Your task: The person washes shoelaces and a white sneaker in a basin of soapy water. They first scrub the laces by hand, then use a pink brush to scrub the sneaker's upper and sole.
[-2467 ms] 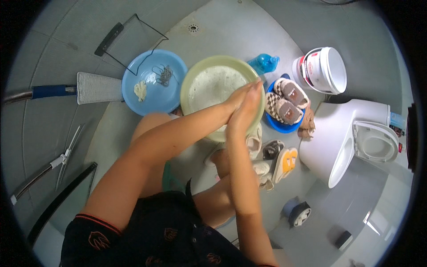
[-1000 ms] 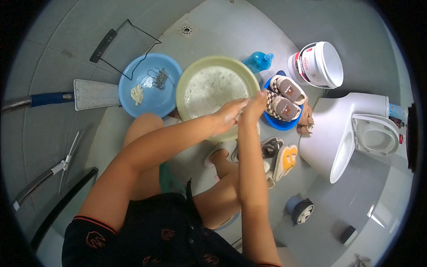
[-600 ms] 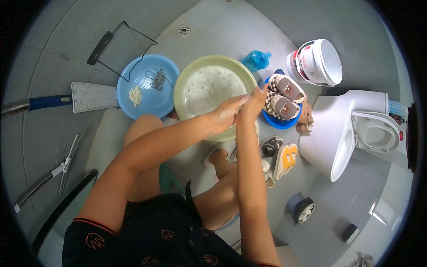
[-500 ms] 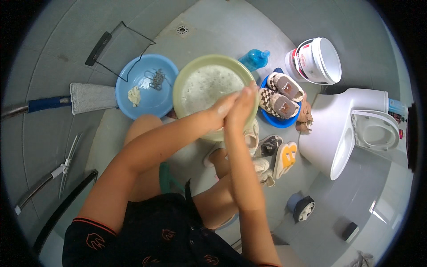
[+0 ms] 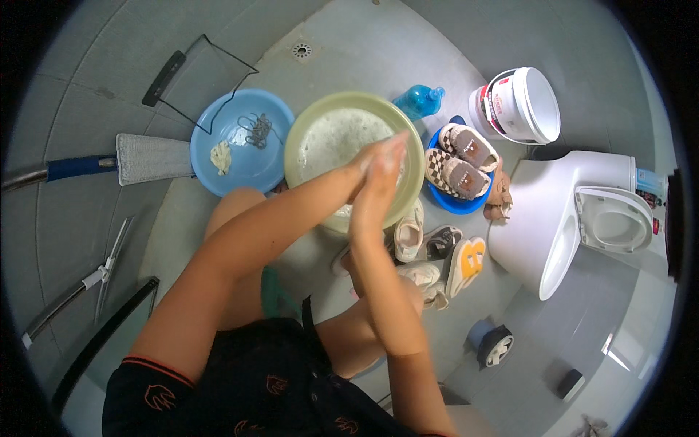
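My left hand (image 5: 369, 162) and my right hand (image 5: 386, 169) lie palm against palm, slightly blurred, over the right side of a pale green basin (image 5: 293, 162). Both hands point away from me with the fingers stretched out flat, and I see nothing held between them. The basin under them holds cloudy water (image 5: 335, 138) with white suds. Left of it, touching or nearly so, stands a light blue basin (image 5: 247, 166) with a crumpled cream cloth (image 5: 220, 158) and a bundle of grey laces (image 5: 257, 131) in it.
A blue bottle (image 5: 420, 103) stands behind the green basin. To the right are checkered slippers (image 5: 466, 178) in a blue tub (image 5: 460, 203), several loose shoes (image 5: 438, 244), a white bucket (image 5: 535, 109) and a toilet (image 5: 535, 211). A flat mop (image 5: 149, 159) leans at the left.
My joined hands have shifted slightly left, and my right forearm has swung left, uncovering more of the shoes. The palms stay together. The whole view has moved a little.
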The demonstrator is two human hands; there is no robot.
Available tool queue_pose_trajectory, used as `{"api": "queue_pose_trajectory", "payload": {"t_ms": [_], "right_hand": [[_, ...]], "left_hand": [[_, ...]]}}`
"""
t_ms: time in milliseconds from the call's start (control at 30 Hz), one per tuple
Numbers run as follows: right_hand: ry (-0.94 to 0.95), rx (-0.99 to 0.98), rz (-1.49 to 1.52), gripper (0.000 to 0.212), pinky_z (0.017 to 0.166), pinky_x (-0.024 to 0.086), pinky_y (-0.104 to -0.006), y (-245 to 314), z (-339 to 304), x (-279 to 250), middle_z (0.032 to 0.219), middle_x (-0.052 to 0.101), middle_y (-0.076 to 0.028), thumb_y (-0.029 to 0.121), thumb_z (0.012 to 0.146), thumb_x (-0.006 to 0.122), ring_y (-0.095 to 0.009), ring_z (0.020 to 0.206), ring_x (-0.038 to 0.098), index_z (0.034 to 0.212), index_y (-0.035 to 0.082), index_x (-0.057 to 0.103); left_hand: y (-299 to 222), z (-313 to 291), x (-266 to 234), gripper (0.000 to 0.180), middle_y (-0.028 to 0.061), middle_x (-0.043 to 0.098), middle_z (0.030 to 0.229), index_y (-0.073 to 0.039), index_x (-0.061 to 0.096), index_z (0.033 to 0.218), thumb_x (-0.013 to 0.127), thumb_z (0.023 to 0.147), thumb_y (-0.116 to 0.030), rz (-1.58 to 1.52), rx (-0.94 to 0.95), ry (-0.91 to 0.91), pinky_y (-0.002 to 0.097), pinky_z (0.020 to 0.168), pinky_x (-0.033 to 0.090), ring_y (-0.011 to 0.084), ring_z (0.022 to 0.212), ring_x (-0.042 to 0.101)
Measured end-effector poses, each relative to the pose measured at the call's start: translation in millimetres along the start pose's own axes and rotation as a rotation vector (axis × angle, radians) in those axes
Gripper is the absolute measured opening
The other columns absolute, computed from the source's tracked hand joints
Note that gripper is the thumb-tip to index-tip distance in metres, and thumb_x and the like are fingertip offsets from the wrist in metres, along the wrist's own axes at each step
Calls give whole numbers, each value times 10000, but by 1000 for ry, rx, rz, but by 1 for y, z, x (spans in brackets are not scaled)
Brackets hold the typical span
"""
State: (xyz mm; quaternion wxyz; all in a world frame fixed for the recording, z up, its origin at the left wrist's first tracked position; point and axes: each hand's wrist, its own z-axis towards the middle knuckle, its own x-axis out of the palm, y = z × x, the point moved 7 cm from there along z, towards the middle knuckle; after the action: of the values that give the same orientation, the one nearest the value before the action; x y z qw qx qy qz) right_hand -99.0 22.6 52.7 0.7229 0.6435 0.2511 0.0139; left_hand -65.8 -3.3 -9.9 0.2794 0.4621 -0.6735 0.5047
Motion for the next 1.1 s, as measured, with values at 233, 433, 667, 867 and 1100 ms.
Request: {"api": "queue_pose_trajectory", "payload": {"t_ms": [233, 433, 667, 867, 1100], "right_hand": [[-177, 132, 192, 580, 1117, 134, -340, -55, 68, -48, 1448, 274, -218, 332, 968, 342, -314, 1366, 217, 1348, -103, 303], [-54, -7, -1, 494, 1113, 150, -371, 7, 18, -14, 1436, 312, -205, 270, 967, 330, -308, 1355, 251, 1343, -48, 365], [-166, -106, -70, 437, 1110, 166, -367, -21, 62, -47, 1427, 328, -211, 199, 953, 338, -309, 1352, 266, 1314, -31, 423], [-158, -214, -146, 418, 1063, 260, -347, 15, 25, -32, 1342, 448, -208, 148, 908, 374, -285, 1276, 390, 1253, -62, 481], [-144, -39, 47, 431, 1108, 176, -378, -17, 58, -37, 1439, 304, -213, 191, 954, 337, -317, 1358, 250, 1325, -15, 412]], "left_hand": [[10, -20, 23, 419, 59, 533, 1218, -70, 463, 1281, 440, 947, -323, 164, -79, -128, 338, 938, 401, 150, 1097, 507], [-3, 3, 2, 476, 71, 487, 1287, -51, 424, 1327, 422, 949, -341, 16, 8, -58, 317, 987, 355, 157, 1176, 448], [8, -26, 30, 452, 67, 483, 1298, -73, 426, 1319, 425, 961, -349, 86, -106, -84, 304, 978, 379, 154, 1153, 478], [-9, -27, 35, 356, 51, 552, 1185, -66, 475, 1255, 416, 962, -260, 48, 69, 28, 266, 919, 423, 138, 1064, 532], [-11, -25, 37, 394, 51, 500, 1278, -56, 435, 1319, 429, 970, -239, -30, 107, -2, 297, 961, 389, 130, 1156, 475]]}}
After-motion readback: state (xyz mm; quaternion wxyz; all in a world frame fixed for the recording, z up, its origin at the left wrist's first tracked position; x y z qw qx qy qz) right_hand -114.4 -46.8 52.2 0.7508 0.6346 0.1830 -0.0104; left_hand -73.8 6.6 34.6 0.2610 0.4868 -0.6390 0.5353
